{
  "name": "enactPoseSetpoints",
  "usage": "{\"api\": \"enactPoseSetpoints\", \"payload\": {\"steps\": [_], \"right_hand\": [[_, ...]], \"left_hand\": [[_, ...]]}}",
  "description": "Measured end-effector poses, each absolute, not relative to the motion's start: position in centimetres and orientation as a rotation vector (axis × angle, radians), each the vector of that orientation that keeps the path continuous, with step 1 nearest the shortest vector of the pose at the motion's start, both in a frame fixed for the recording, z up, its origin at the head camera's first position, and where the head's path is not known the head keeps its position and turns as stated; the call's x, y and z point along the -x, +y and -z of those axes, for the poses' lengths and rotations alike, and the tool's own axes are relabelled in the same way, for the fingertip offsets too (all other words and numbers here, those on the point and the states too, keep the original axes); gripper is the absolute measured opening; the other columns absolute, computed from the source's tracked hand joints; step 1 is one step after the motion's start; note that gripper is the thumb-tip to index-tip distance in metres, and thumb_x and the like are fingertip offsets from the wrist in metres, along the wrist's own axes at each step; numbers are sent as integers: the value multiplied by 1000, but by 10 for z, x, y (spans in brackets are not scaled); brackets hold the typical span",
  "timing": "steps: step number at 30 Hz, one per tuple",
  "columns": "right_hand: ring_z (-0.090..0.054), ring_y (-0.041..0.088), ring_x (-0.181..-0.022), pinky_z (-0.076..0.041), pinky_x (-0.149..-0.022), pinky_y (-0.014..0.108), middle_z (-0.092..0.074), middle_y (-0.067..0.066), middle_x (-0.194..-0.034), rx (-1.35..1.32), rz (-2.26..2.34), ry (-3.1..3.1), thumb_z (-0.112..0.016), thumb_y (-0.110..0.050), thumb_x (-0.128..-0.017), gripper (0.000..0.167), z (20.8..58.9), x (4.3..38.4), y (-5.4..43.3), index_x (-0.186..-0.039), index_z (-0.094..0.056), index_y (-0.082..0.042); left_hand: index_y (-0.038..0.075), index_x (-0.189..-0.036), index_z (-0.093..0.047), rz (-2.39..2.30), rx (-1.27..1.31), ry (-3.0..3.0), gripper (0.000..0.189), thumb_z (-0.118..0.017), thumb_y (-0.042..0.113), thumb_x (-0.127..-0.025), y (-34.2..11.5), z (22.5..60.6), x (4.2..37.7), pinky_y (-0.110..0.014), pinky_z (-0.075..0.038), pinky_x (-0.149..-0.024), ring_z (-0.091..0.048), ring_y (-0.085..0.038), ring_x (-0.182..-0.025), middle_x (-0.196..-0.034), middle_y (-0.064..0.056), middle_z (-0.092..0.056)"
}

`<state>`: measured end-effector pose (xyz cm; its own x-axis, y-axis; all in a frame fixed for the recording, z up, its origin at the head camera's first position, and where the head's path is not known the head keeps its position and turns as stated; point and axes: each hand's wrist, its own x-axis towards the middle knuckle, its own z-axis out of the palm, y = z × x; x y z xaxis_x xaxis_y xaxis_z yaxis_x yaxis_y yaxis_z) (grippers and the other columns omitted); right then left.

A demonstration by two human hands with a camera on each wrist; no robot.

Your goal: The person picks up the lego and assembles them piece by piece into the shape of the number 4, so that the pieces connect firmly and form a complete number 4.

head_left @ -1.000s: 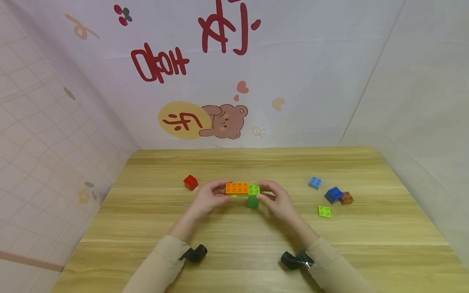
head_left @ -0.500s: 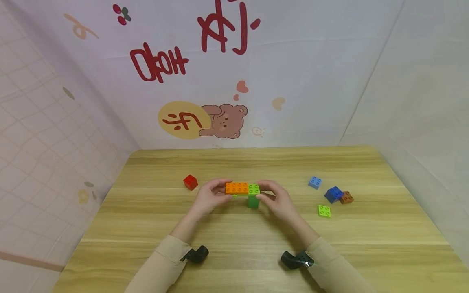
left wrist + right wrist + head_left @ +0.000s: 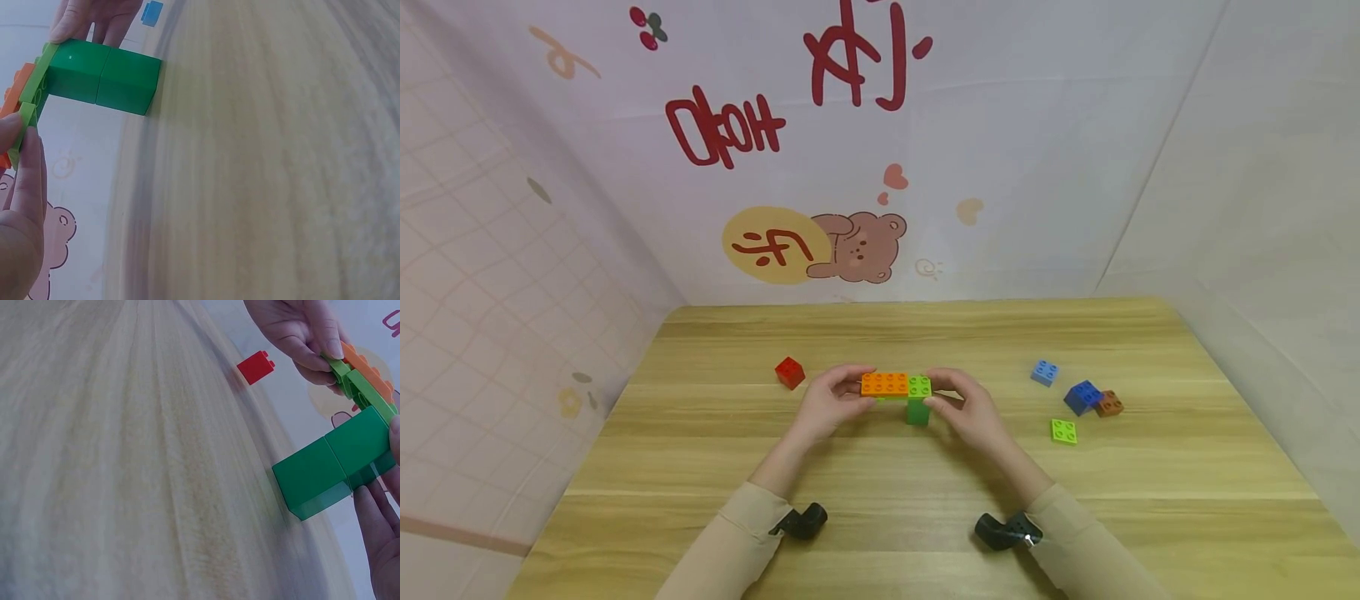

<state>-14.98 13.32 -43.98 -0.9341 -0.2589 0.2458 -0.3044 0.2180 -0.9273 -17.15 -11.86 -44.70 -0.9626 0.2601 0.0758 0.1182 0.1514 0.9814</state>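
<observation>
At the centre of the head view, a left hand (image 3: 831,407) holds up one end of a small brick build above a wood-grain worktop (image 3: 880,517), thumb and curled fingers pinching an orange brick (image 3: 884,384) and the lime pieces (image 3: 37,75) beneath it, apparently because that end overhangs the worktop with no column below. The right hand (image 3: 967,412), its thumb on the near side and fingers behind, grips the opposite end at the top of a dark green column (image 3: 312,472), seemingly to steady it upright; whether its foot touches the worktop cannot be told. Well apart, likely leaving both hands room, lie a red brick (image 3: 790,373) left of centre and, at right of frame, a light blue brick (image 3: 1045,372), a dark blue brick (image 3: 1082,397) against a brown brick (image 3: 1111,405), and a loose lime plate (image 3: 1063,432)
</observation>
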Motion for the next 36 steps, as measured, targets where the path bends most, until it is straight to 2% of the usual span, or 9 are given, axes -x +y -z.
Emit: {"api": "enactPoseSetpoints", "payload": {"steps": [8,17,27,36], "right_hand": [[-59,40,-110,-53,-91,40,-61,23,-118,-546,-1842,-2439,-67,4,-91,34,439,149,133,-124,-60,9],[-59,39,-110,-53,-91,39,-61,23,-119,-552,-1850,-2434,-67,4,-91,34,439,149,133,-124,-60,9],[-59,39,-111,-54,-91,37,-61,21,-120,-572,-1849,-2415,-66,4,-91,34,441,150,133,-125,-60,8],[-59,40,-112,-53,-91,40,-61,22,-120,-554,-1852,-2432,-66,4,-92,34,439,150,133,-125,-59,8]], "left_hand": [[-1,-128,-64,-1917,-364,2302,49,-75,-8,-81,-119,445,172,-21,-53,-82,-61,-26,-100,-121,-16,-61],[-9,-129,-60,-1889,-378,2272,49,-71,-15,-81,-121,437,171,-20,-52,-83,-60,-33,-104,-124,-23,-59],[0,-128,-64,-1935,-334,2246,45,-76,-2,-84,-121,446,173,-22,-54,-80,-62,-26,-103,-125,-16,-60],[-6,-127,-63,-1980,-347,2205,43,-73,-8,-85,-119,441,170,-22,-54,-80,-62,-28,-102,-130,-20,-59]]}}
